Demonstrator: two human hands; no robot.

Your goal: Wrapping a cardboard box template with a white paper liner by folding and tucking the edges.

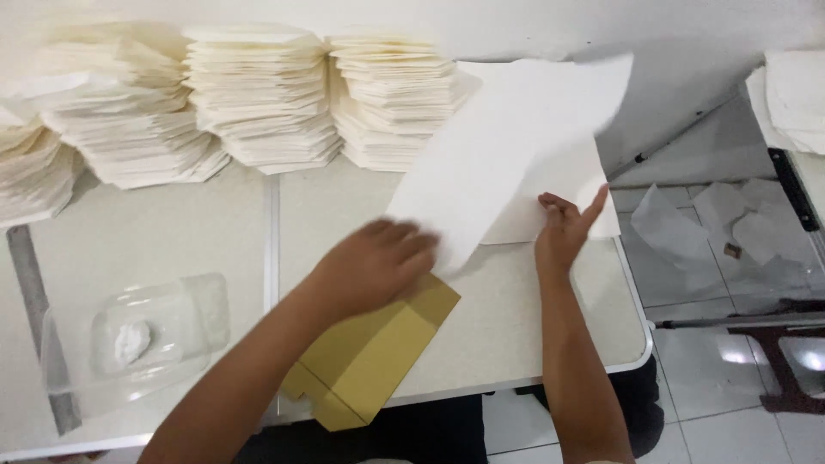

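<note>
While lifted at a slant above the surface (533, 309), white paper sheet (507, 155) gripped at lower edge by left hand (374, 262), blurred. Right hand (563, 232) open, fingers spread, pressing flat sheets (567, 193) beneath. Gold flattened carton (369, 357) under left wrist. Stacked folded papers (258, 94) behind; clear plastic tray (137, 335) at left.

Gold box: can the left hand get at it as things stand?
Probably yes. The left hand hovers just above the flat gold box, holding the lower edge of a white sheet. Nothing lies between them, but the hand is occupied with that sheet.
</note>
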